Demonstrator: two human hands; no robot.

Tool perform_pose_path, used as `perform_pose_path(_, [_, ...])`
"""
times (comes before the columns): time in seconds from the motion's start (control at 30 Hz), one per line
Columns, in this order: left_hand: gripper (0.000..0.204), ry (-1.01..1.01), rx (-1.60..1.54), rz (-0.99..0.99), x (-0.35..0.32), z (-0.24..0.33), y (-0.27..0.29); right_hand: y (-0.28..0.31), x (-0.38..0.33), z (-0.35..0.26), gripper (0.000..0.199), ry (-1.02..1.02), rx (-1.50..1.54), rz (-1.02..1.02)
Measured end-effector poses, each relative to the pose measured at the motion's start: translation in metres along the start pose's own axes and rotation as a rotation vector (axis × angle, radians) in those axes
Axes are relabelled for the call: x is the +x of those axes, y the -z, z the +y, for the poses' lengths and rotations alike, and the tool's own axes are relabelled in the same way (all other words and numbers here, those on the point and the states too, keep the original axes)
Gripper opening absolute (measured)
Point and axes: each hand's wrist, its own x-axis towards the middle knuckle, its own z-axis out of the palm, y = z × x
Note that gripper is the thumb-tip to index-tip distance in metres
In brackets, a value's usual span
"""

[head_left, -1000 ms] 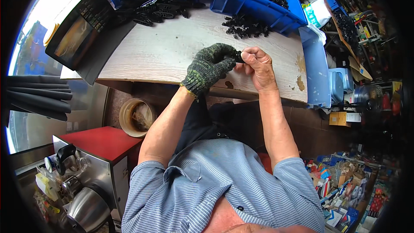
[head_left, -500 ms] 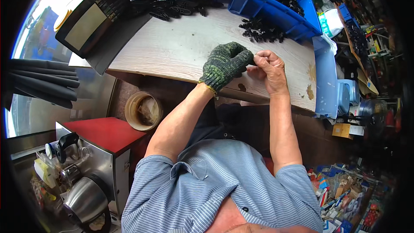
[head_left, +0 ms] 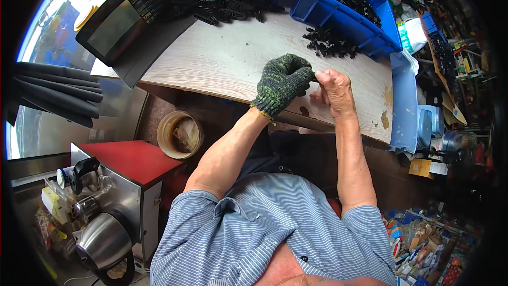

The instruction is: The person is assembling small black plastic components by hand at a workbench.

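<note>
My left hand, in a green and black knitted glove, is closed over the front part of the table. Its fingers curl round something mostly hidden; only a small dark bit shows by the fingertips. My bare right hand meets it from the right, thumb and fingers pinched at that dark bit. What the right fingers grip is too small to make out. Beyond the hands lies a heap of small black plastic parts. Farther left is a pile of longer black oval pieces.
Blue bins line the table's back, one filled with black parts. A pale blue tray stands at the right end. A black stand is at the left. Below are a bucket, a red-topped cabinet and a steel kettle.
The view has shifted slightly, so the table sits a little farther right. My hands stay together at the same spot; the right fingers have curled in and turned against the glove.
</note>
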Motion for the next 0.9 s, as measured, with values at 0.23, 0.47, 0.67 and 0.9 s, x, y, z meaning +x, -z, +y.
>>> perform_pose_path(0.23, [0.021, 0.008, -0.004, -0.019, -0.002, 0.003, 0.0, -0.006, 0.0, 0.007, 0.038, 0.065, 0.018, 0.055])
perform_pose_path(0.47, [0.026, -0.391, 0.492, 0.047, -0.003, -0.004, 0.006, -0.001, -0.008, 0.007, 0.038, 0.124, 0.136, 0.084])
perform_pose_path(0.67, [0.035, -0.79, 1.501, 0.583, 0.042, 0.043, 0.127, -0.002, -0.011, 0.009, 0.04, 0.17, 0.238, 0.166])
perform_pose_path(0.9, [0.03, -0.673, 1.641, 0.347, 0.021, 0.041, 0.156, 0.0, -0.006, 0.014, 0.038, 0.189, 0.212, 0.163])
